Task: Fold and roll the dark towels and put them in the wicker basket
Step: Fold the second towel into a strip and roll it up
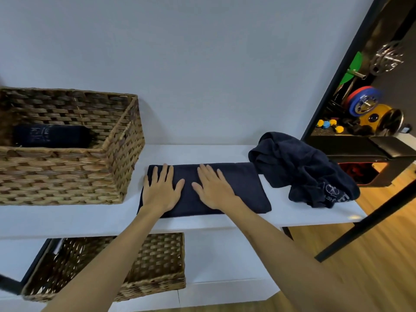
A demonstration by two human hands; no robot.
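Note:
A dark navy towel (247,190), folded into a flat rectangle, lies on the white shelf (90,219). My left hand (161,190) presses flat on its left end, fingers straight and spread. My right hand (213,189) lies flat on its middle, fingers straight. To the left stands the wicker basket (74,174), with one rolled dark towel (53,136) inside. A crumpled heap of dark towels (299,167) with a white logo sits at the shelf's right end.
A second wicker basket (157,266) sits on the lower shelf below my arms. A white wall backs the shelf. At the right, a black-framed mirror (337,82) reflects gym weights, and a wooden floor (371,255) lies below.

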